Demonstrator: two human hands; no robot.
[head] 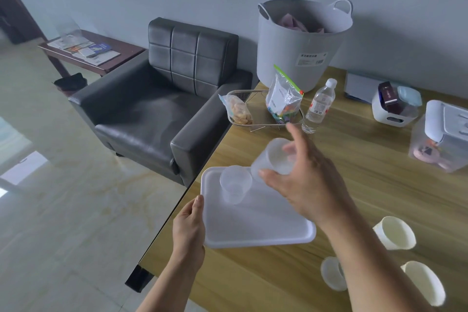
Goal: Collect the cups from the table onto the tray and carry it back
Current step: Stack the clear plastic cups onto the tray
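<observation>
A wooden table (367,185) holds a white tray (253,230) at its left edge, three cream cups (395,232) near the front right, a water bottle (319,106), a wire basket (255,99) of snack bags, a grey tub (301,50) and storage boxes (440,139) behind.

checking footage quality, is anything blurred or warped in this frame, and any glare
Head view: the right hand and the frosted cup it holds are motion-blurred; the clear cup on the tray stays fairly sharp; wide-angle distortion bends the table edge and the wall; window light glares off the glossy floor.
</observation>
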